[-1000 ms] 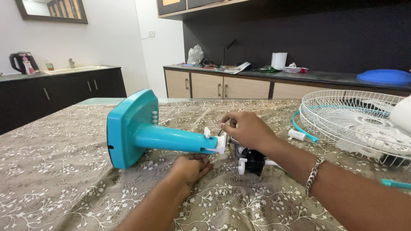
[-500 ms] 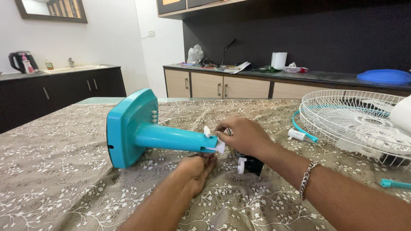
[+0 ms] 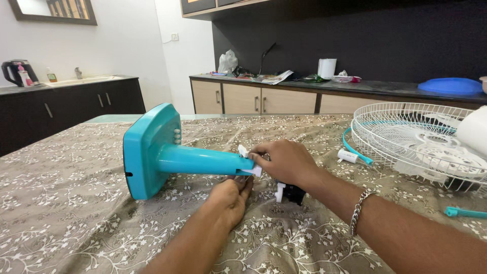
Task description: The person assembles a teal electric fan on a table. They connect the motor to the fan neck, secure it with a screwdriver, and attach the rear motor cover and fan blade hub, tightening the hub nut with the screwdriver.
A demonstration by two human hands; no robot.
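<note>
teal fan stand on its side, r hand fingers pinching its white end piece, l hand curled beneath.

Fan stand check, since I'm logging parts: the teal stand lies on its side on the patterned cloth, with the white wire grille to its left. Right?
Not quite. In the head view the white wire grille sits to the right of the teal fan stand, which does lie on its side on the patterned cloth.

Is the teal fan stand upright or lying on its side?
Lying on its side. The teal fan stand has its flat base on edge on the tablecloth, its column running level toward both hands.
</note>
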